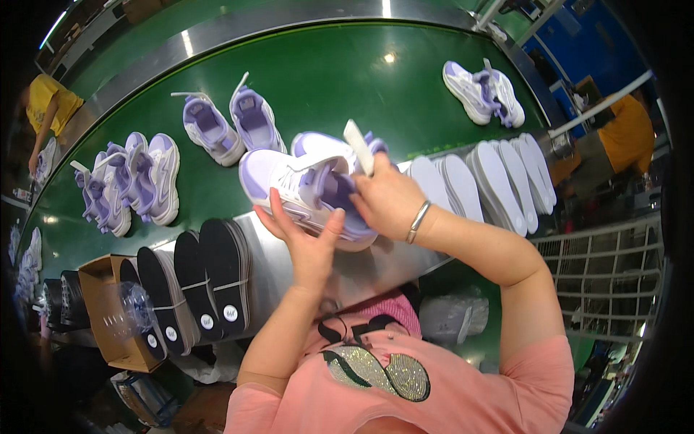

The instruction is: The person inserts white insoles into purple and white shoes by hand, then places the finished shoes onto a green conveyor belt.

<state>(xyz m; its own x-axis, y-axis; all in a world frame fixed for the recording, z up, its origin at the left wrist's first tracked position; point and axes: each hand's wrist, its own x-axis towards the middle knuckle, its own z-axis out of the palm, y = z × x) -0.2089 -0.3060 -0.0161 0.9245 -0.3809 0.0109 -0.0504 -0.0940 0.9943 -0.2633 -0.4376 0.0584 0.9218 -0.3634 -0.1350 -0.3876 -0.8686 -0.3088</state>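
Both hands met at one lilac-and-white shoe held above the steel table. Left hand cupped the shoe's side from below, fingers spread and thumb up against it. Right hand, a bangle at its wrist, gripped the shoe's opening and pinched a white insole that stood up from it. A second shoe lay just behind the held one. Beyond the hands, on the green belt, lay three pairs of shoes: one straight ahead, one far to the left, one far to the right. Left of the left hand stood a row of about five black insole stacks and a cardboard box. Right of the right hand, about six white insole stacks leaned in a row.
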